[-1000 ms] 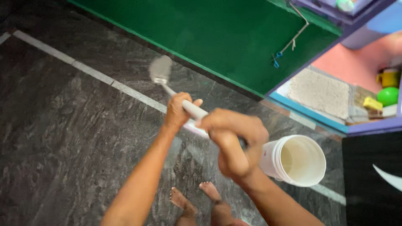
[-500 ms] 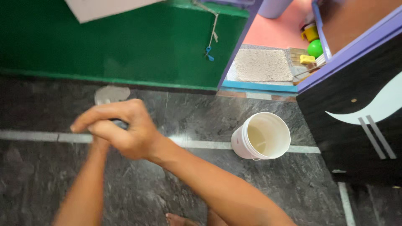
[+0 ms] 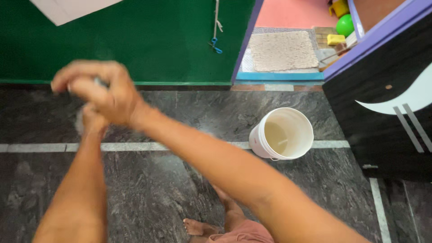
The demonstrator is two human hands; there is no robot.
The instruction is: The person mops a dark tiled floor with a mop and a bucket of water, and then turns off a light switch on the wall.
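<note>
Step in hand, by judgement: working a long handle, likely a mop or brush, over the dark marbled stone floor [image 3: 148, 193].

Upper left: left hand [image 3: 93, 121] curled shut below right hand [image 3: 101, 92], fingers wrapped tight on a blurred grey handle [image 3: 100, 82], mostly hidden.

Centre right: white plastic bucket [image 3: 281, 134], well apart. Next move calls for firm grip.

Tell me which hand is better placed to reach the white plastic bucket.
Probably the right hand: its arm crosses the frame from the side of the white plastic bucket, while the left hand sits beneath it, farther away. Both grip something blurred.
</note>
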